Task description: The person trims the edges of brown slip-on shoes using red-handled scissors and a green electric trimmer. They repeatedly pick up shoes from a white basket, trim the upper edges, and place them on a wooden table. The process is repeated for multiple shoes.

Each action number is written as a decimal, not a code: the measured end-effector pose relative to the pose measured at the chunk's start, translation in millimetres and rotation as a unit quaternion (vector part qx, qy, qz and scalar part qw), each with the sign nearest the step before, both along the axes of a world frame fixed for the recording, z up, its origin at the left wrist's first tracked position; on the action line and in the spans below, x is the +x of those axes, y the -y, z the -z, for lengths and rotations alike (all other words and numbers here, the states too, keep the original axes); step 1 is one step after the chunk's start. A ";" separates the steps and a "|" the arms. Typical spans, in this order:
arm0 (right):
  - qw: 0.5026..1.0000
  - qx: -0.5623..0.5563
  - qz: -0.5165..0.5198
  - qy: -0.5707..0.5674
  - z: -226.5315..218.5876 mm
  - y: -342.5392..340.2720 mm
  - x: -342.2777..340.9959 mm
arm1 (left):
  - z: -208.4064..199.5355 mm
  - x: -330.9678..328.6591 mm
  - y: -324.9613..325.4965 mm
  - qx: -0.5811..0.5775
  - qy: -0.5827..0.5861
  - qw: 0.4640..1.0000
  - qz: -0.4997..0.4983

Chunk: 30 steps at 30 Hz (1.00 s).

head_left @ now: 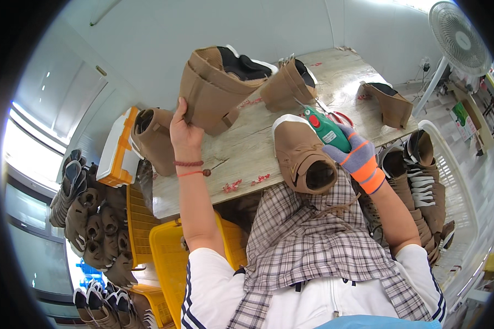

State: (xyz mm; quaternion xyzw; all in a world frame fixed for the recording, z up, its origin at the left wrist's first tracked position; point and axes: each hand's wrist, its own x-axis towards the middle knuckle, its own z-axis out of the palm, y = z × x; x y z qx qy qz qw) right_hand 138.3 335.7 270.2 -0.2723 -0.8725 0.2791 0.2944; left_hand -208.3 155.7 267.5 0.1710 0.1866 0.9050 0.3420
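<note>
Plaid apron [313, 247]: spread over the lap, covering part of the near edge of the table [252, 148].
Yellow crate [162, 263]: below the table's near left corner, interior partly covered by the left arm.
White basket [462, 186]: past the table's right edge, holding stacked brown shoes [421, 186], partly lost behind the right forearm.
Near upper [291, 143]: at the table's near edge, white toe toward the far edge, dark opening toward the apron; underside out of sight.
Right hand [359, 153]: gloved, grip wrapped round the rear of the green tool [328, 130], some fingers hidden beneath.
Green tool: red button on top, tip close to the near upper's toe; touching or apart, cannot tell.
Scissors [343, 117]: red-handled, behind the tool, partly covered.
Left hand [185, 133]: bare, grip clasping the lower side of the raised upper [211, 93]; fingers behind it unseen, exact bend cannot tell.
Raised upper: above the table's left half, partly covering another brown piece [225, 123].
Left upper [160, 143]: at the left edge.
Far upper [280, 92]: toward the far edge.
Right upper [396, 108]: by the right edge.
</note>
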 end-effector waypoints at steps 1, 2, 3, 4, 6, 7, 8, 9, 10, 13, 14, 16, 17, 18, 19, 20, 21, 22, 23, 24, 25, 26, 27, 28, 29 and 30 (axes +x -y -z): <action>0.999 0.031 -0.007 0.001 -3.7 0.9 -0.2 | -0.1 1.0 7.6 0.027 0.044 0.998 0.036; 0.997 0.073 -0.008 -0.003 -4.5 0.3 0.4 | 2.2 -0.6 13.6 0.037 0.062 0.996 0.061; 0.993 0.115 -0.009 -0.007 -5.2 -1.1 1.7 | 6.8 -3.5 18.2 0.047 0.081 0.992 0.086; 0.988 0.156 -0.010 -0.009 -5.7 -1.9 3.9 | 10.5 -2.7 21.6 0.057 0.101 0.987 0.112; 0.977 0.206 -0.025 -0.046 -5.2 -4.3 6.5 | 16.0 0.3 24.9 0.063 0.139 0.976 0.153; 0.970 0.231 -0.031 -0.064 -4.8 -5.1 7.5 | 16.8 2.2 25.0 0.066 0.157 0.970 0.174; 0.971 0.231 -0.030 -0.059 -4.4 -5.2 8.8 | 17.7 5.4 24.9 0.059 0.160 0.971 0.169; 0.971 0.231 -0.028 -0.054 -4.1 -5.1 10.1 | 18.4 9.8 24.2 0.051 0.164 0.971 0.164; 0.971 0.231 -0.028 -0.050 -4.4 -4.8 10.9 | 18.3 13.5 23.7 0.044 0.167 0.972 0.158; 0.981 0.194 -0.027 0.007 -7.5 -0.3 13.9 | 17.0 20.1 21.6 0.055 0.155 0.967 0.196; 0.979 0.199 -0.033 0.007 -7.5 -0.5 14.4 | 17.6 20.3 20.8 0.057 0.150 0.966 0.203; 0.977 0.209 -0.044 0.008 -7.2 -1.4 15.3 | 20.2 19.7 17.9 0.062 0.141 0.964 0.217; 0.976 0.213 -0.048 -0.005 -7.4 -1.2 15.2 | 20.1 20.0 16.3 0.055 0.141 0.965 0.214; 0.974 0.217 -0.053 -0.017 -7.6 -0.7 14.8 | 19.6 20.6 14.7 0.048 0.141 0.966 0.210; 0.973 0.220 -0.057 -0.030 -8.0 0.7 14.1 | 19.3 21.6 14.2 0.040 0.142 0.967 0.206; 0.972 0.224 -0.062 -0.025 -10.4 2.3 13.7 | 19.2 22.7 14.2 0.041 0.140 0.967 0.207; 0.971 0.228 -0.067 -0.020 -14.7 4.4 13.5 | 19.3 23.8 14.3 0.041 0.138 0.968 0.208; 0.970 0.232 -0.073 -0.016 -17.7 6.3 12.9 | 18.9 24.3 14.8 0.042 0.135 0.968 0.209; 0.969 0.234 -0.077 -0.024 -17.8 6.9 12.0 | 19.5 23.8 14.8 0.039 0.139 0.968 0.205; 0.968 0.237 -0.081 -0.033 -17.9 7.3 11.1 | 20.8 23.0 14.4 0.035 0.142 0.969 0.201; 0.966 0.240 -0.085 -0.041 -17.8 7.6 10.2 | 21.0 22.9 14.2 0.032 0.144 0.969 0.198; 0.967 0.233 -0.091 -0.048 -17.8 8.4 8.8 | 20.8 24.1 13.9 0.029 0.141 0.970 0.194; 0.968 0.226 -0.098 -0.055 -17.8 9.6 7.1 | 20.6 26.9 12.8 0.026 0.138 0.972 0.189; 0.968 0.220 -0.104 -0.063 -17.9 10.9 5.3 | 19.5 29.9 11.3 0.023 0.135 0.973 0.184; 0.969 0.216 -0.102 -0.065 -17.7 12.5 3.8 | 18.3 33.7 10.3 0.019 0.132 0.977 0.168; 0.970 0.211 -0.100 -0.068 -17.5 14.5 2.4 | 16.9 38.7 10.0 0.015 0.129 0.980 0.151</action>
